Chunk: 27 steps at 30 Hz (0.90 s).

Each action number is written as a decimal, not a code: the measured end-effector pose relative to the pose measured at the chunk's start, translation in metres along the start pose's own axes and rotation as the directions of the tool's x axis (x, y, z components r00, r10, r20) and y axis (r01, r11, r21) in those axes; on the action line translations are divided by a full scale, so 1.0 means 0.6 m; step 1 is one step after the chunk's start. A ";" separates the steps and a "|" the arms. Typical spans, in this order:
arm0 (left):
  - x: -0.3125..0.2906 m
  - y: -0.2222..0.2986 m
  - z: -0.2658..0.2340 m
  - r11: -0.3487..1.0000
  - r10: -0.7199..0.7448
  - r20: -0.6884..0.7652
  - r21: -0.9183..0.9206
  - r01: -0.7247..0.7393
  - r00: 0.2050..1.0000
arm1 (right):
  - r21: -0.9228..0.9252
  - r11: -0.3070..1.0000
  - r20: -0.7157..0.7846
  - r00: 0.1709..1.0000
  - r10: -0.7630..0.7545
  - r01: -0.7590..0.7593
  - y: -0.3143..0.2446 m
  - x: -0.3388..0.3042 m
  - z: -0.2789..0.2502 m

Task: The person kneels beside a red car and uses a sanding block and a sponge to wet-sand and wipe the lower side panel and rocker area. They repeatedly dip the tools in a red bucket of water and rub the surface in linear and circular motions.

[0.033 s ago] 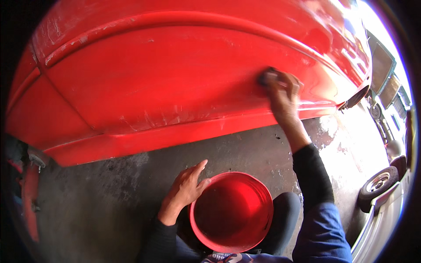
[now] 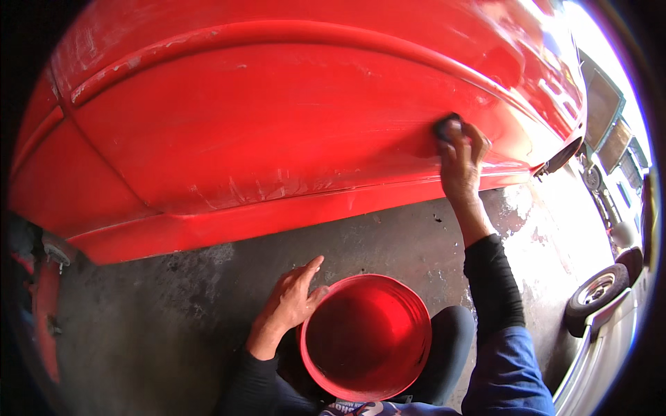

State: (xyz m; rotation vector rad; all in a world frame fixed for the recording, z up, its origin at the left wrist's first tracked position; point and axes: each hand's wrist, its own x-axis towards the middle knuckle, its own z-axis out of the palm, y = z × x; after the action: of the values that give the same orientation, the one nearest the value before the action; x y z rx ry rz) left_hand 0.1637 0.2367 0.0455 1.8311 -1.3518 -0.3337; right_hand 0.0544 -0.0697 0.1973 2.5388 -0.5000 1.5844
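My right hand [image 2: 463, 163] is closed round a small black pad [image 2: 447, 127] and presses it to the lower right part of a red car's side panel [image 2: 277, 111]. The fingers blur a little, and the pad's exact kind is hard to make out. Around it the paint looks dull, with pale streaks and scuffs along the lower ridge. My left hand [image 2: 288, 299] holds nothing, its fingers stretched out and thumb apart. It hovers by the left rim of a round red bucket [image 2: 418, 305] between my legs, whose inside is dark at the bottom.
A grey, stained concrete floor [image 2: 173, 298] lies under the car. To the left stands a red metal stand or jack [image 2: 48, 312]. On the right are a tyred wheel [image 2: 598, 291] and the pale body of another vehicle [image 2: 607, 353], with bright daylight beyond.
My right hand has slid the black pad a short way to the right along the panel. My left hand has shifted very slightly left and down, staying beside the bucket.
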 end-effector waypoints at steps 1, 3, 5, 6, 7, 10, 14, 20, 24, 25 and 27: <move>-0.002 0.001 -0.007 0.998 0.060 -0.021 -0.019 -0.061 0.998 | -0.189 0.982 -0.146 0.989 -0.035 0.007 0.028 -0.017 -0.004; -0.007 0.004 -0.014 0.996 0.061 -0.026 -0.058 -0.063 0.998 | -0.022 0.990 -0.279 0.951 0.130 -0.142 0.014 -0.045 0.033; -0.009 0.007 -0.008 0.992 0.095 -0.064 -0.080 -0.100 0.993 | 0.068 0.997 -0.330 0.943 0.044 -0.023 -0.089 -0.032 0.095; -0.007 0.007 -0.002 0.987 0.133 -0.068 -0.081 -0.138 0.989 | 0.058 0.992 -0.355 0.931 -0.081 0.108 -0.158 -0.013 0.117; -0.002 0.001 0.005 0.983 0.122 -0.083 -0.127 -0.132 0.989 | -0.004 0.976 -0.314 0.926 -0.209 0.219 -0.228 0.005 0.142; 0.017 -0.021 0.018 0.989 0.095 -0.073 -0.108 -0.103 0.993 | 0.220 0.769 -0.100 0.798 -0.594 0.600 -0.417 0.055 0.180; 0.029 -0.040 0.029 0.996 -0.042 0.088 0.080 0.035 0.995 | 0.111 0.513 -0.083 0.522 -0.849 0.851 -0.534 0.093 0.161; 0.021 -0.037 0.013 0.991 0.041 -0.112 -0.122 -0.054 0.993 | -0.067 0.474 -0.186 0.456 -0.871 0.878 -0.535 0.218 0.128; 0.010 -0.034 -0.009 0.998 0.012 -0.112 -0.052 -0.018 0.994 | -0.020 0.658 -0.237 0.635 -0.735 0.753 -0.551 0.184 0.109; 0.007 -0.032 -0.013 0.993 0.047 -0.159 -0.096 -0.063 0.986 | -0.020 0.592 -0.203 0.577 -0.791 0.805 -0.548 0.163 0.101; 0.004 -0.028 -0.019 0.987 0.053 -0.175 -0.143 -0.079 0.983 | 0.026 0.520 -0.063 0.521 -0.851 0.854 -0.538 0.146 0.088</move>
State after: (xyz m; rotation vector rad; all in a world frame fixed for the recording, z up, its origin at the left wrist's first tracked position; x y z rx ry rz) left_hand 0.1830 0.2414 0.0410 1.6482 -1.2324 -0.2302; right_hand 0.2415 0.2005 0.2781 2.1392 0.7502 1.2055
